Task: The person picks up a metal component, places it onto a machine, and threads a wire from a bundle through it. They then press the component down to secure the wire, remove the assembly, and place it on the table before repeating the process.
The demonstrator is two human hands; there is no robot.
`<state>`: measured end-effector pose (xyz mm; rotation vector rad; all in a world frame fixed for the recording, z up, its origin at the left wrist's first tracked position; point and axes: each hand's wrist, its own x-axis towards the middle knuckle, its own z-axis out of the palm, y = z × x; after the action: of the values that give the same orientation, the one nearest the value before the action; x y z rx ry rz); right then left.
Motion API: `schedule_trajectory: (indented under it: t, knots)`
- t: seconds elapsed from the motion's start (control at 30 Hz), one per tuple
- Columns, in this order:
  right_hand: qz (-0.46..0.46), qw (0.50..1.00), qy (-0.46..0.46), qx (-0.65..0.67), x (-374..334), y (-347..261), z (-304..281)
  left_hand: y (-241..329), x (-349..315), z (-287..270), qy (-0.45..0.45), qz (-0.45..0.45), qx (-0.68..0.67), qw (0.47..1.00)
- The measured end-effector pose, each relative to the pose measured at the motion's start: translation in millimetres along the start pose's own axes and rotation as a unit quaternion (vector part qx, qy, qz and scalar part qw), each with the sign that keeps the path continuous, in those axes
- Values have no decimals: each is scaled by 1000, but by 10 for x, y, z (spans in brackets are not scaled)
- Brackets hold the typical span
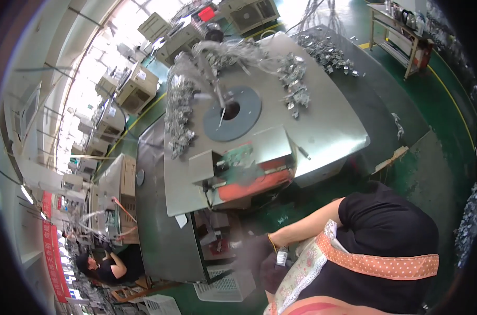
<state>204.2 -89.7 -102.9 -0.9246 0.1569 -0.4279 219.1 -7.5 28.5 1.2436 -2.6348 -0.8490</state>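
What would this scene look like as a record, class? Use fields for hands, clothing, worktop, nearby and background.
Hands: right hand dark-gloved, blurred; left hand apparently close beside it; grip on anything unclear
Clothing: floral apron, orange dotted trim
Worktop: metal table bearing a grey ring, small metal parts and an orange panel
Nearby: white basket
Background: co-worker in black; pale machines
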Motion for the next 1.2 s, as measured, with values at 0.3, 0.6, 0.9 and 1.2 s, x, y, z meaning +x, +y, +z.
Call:
schedule_trajectory:
  t: [0.3, 0.6, 0.9, 1.2]
  knots:
    - [186, 973, -131, -51, -60, -1262, 794, -397, -468, -635, 9, 15, -93, 996]
    - [-140, 970, -51, -194, -124, -1430, 115, -377, 129, -1147, -45, 21, -77, 996]
    - [-218, 942, -122, -226, 173, -1608, -1039, -35, 1070, -1749, -232, 39, -77, 969]
    - [-138, 942, 246, -181, -186, -3271, -264, -165, 1666, -1971, -193, 114, -207, 952]
